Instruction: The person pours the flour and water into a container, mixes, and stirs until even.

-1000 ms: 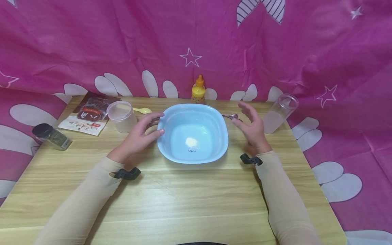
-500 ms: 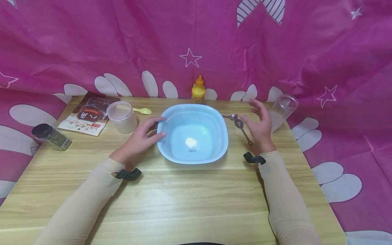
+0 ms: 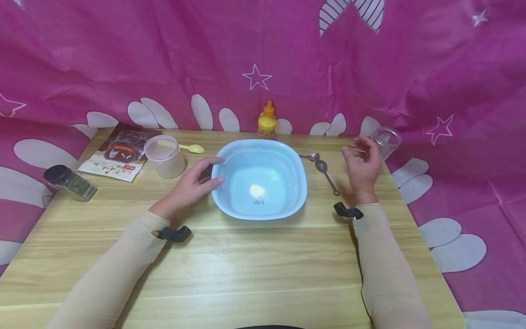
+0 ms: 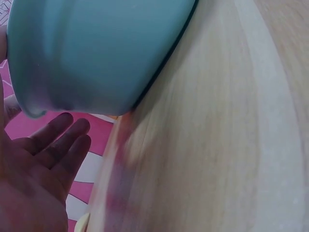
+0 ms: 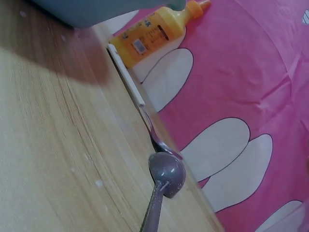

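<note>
My left hand (image 3: 192, 186) rests at the left rim of a light blue plastic basin (image 3: 259, 215), thumb and index fingertip over the edge. In the left wrist view its other fingers (image 4: 70, 150) extend loosely beside the basin's outer wall. White powder (image 3: 257, 190) lies in a small heap on the basin floor. My right hand (image 3: 364, 167) is in front of a clear jar (image 3: 387, 139), fingers loosely bent, hiding the jar's lower part. To that hand's left lies a grey-brown measuring spoon (image 3: 327, 176). The right wrist view shows no hand.
A metal spoon (image 3: 313, 156) lies behind the measuring spoon. A yellow squeeze bottle (image 3: 267, 125) stands at the back edge. At the left are a lidded tub (image 3: 165, 160), a yellow spoon (image 3: 192, 148), a printed food pouch (image 3: 119, 153) and a black-capped herb jar (image 3: 71, 183).
My right hand has moved right, away from the measuring spoon and over to the clear jar, uncovering the spoon. My left hand has shifted slightly at the basin rim.
</note>
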Demonstrator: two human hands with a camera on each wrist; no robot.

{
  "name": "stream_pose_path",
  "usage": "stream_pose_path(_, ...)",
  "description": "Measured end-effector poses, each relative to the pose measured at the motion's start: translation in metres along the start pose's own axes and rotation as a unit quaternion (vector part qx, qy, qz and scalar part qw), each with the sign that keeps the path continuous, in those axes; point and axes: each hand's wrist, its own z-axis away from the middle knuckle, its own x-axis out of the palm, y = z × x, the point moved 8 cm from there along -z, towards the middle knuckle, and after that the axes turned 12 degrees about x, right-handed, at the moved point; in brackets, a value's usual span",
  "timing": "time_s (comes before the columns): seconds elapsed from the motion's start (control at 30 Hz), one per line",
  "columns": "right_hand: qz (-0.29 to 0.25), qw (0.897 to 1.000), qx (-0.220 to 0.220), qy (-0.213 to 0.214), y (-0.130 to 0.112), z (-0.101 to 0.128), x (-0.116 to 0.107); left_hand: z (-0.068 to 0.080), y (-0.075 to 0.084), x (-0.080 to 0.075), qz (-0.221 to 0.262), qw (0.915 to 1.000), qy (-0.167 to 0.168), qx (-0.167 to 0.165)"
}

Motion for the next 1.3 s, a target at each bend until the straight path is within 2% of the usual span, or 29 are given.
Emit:
stream_pose_path(0.17,-0.007,0.999,0.009,0.038,0.001,0.000,-0.008,0.001,-0.001,0.001,0.000,1.0000,-0.003,-0.004)
stream_pose_path(0.37,0.004,0.994,0.023,0.107,0.005,-0.001,-0.023,0.000,-0.001,0.001,-0.011,0.9999,-0.004,0.006)
stream_pose_path(0.53,0.024,0.990,-0.001,0.141,0.000,-0.002,-0.032,-0.001,-0.002,0.001,-0.007,0.9999,-0.007,0.006)
stream_pose_path(0.67,0.029,0.983,-0.004,0.179,-0.002,-0.002,-0.040,-0.001,-0.001,0.001,-0.007,0.9999,-0.007,0.004)
stream_pose_path(0.9,0.027,0.968,0.029,0.247,0.006,-0.003,-0.060,0.000,0.000,0.001,-0.007,0.9999,-0.007,0.002)
stream_pose_path(1.0,0.031,0.965,0.034,0.258,0.005,-0.001,-0.064,0.000,0.000,0.001,-0.006,1.0000,-0.008,0.001)
stream_pose_path(1.17,0.022,0.966,0.039,0.254,-0.002,0.003,-0.064,0.000,-0.001,0.001,-0.006,1.0000,-0.007,0.001)
stream_pose_path(1.3,0.016,0.966,0.054,0.253,0.011,0.001,-0.069,0.000,0.000,0.001,-0.005,1.0000,-0.006,0.003)
